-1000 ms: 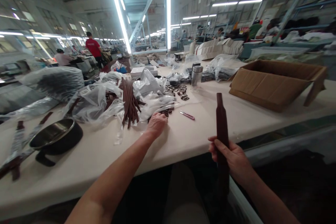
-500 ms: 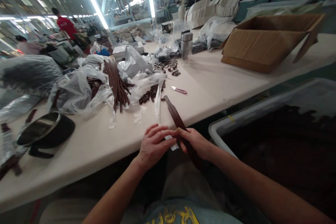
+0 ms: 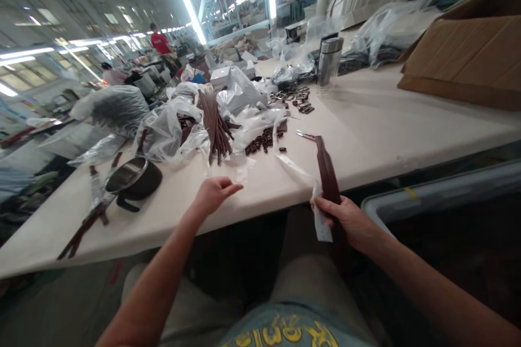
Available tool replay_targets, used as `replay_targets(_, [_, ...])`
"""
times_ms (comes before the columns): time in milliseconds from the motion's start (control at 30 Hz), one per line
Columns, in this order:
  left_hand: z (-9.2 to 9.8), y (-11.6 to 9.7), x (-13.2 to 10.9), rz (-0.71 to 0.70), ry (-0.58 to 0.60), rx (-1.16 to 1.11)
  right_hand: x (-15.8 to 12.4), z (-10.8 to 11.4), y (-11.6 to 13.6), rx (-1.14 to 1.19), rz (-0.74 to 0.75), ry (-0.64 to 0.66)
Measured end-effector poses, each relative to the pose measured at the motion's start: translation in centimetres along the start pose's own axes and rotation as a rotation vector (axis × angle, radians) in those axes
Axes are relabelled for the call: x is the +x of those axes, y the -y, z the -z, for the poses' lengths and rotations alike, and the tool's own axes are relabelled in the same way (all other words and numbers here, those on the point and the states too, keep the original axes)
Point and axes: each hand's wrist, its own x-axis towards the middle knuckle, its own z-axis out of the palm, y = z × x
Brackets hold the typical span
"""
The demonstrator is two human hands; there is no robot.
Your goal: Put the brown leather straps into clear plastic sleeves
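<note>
My right hand [image 3: 350, 218] grips a dark brown strap [image 3: 329, 176] at the table's front edge. Between its thumb and fingers is also the end of a white tape strip [image 3: 295, 169], which trails back over the table. Over the table edge to the left, my left hand [image 3: 215, 195] is closed, its thumb and fingertips together and pointing right. Whatever it may pinch is too small to make out. Just beyond the strap's tip lie small thread snips [image 3: 306, 135]. Small dark metal buckles [image 3: 262, 142] are heaped behind the tape.
A bundle of brown strips [image 3: 215, 130] rests on plastic bags [image 3: 163, 130]. At left stands a black pot [image 3: 136, 178] near more straps [image 3: 83, 233]. A steel flask [image 3: 329, 60] and cardboard box [image 3: 468, 59] stand at back right. A grey bin [image 3: 380, 209] adjoins the table's right front.
My hands have parted: the left moved left and closed, while the right shifted right with the strap and now visibly holds the tape. The whole view has turned left.
</note>
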Motion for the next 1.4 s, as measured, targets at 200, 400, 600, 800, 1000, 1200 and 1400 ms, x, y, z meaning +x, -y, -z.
replay_targets(200, [3.9,2.4,6.9,0.287,0.577,0.288,0.4,-0.3,-1.0,-0.070,0.024,0.053])
replay_targets(400, [1.7,1.0,10.5,0.419,0.839,0.364,0.8,0.2,-1.9,-0.136,0.086,0.052])
replay_targets(600, [1.5,1.4,11.6,0.451,0.920,0.368,0.9,0.0,-1.6,-0.203,0.102,0.052])
replay_targets(800, [1.6,1.5,11.3,0.436,0.914,0.380,0.9,-0.3,-1.2,-0.186,0.080,0.011])
replay_targets(1000, [1.4,1.5,11.2,0.453,0.859,0.380,1.3,-0.4,-1.8,-0.204,0.072,0.025])
replay_targets(1200, [2.5,1.1,9.9,0.412,0.721,0.377,1.0,-0.5,-1.5,-0.181,0.096,0.023])
replay_targets(1400, [2.6,-0.3,1.7,0.171,-0.016,0.019,0.6,-0.6,-1.2,-0.120,0.120,-0.004])
